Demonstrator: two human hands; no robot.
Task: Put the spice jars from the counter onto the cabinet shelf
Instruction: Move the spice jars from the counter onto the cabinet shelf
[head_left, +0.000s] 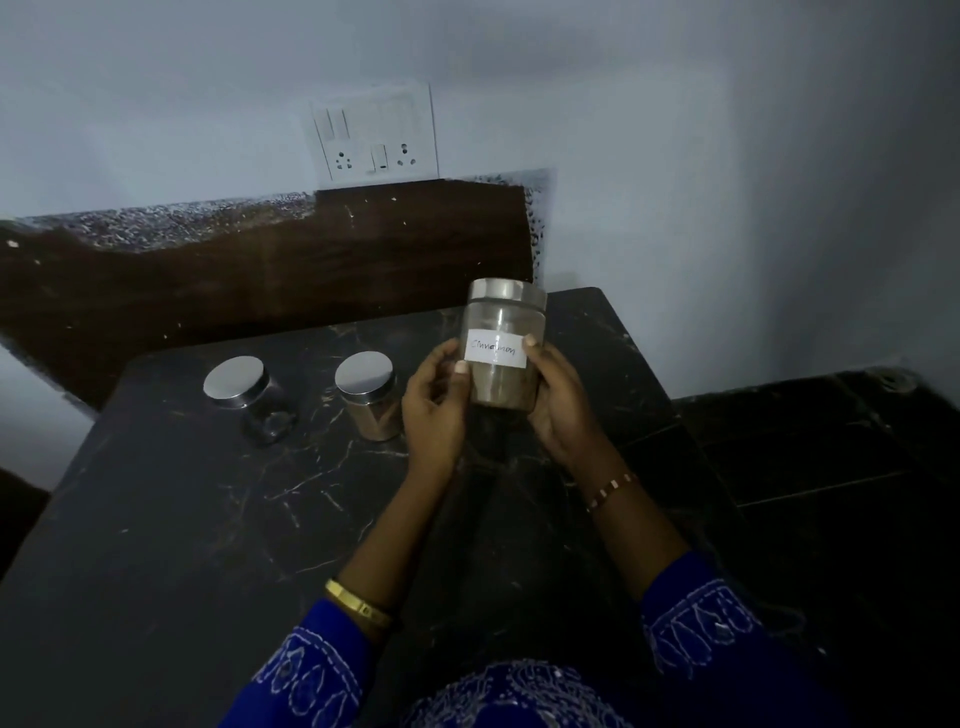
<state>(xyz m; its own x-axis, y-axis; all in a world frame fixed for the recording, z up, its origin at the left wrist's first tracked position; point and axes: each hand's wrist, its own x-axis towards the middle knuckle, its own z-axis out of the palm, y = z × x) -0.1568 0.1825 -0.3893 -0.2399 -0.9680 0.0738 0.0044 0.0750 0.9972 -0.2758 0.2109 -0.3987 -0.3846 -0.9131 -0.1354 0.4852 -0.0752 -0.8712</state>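
A clear spice jar (503, 332) with a steel lid, brown powder and a white handwritten label hangs above the dark marble counter (208, 519). My left hand (434, 408) holds its left side, thumb on the label's edge. My right hand (558, 402) grips its right side and cups its base. Two more steel-lidded jars stand on the counter to the left: one with brown powder (369, 397) close to my left hand, and a darker one (249, 397) further left. No cabinet shelf is in view.
A dark wooden backsplash (311, 270) runs behind the counter, with a white switch and socket plate (375, 137) on the wall above. The counter's right edge drops to a dark tiled floor (831, 467). A pale wall stands on the right.
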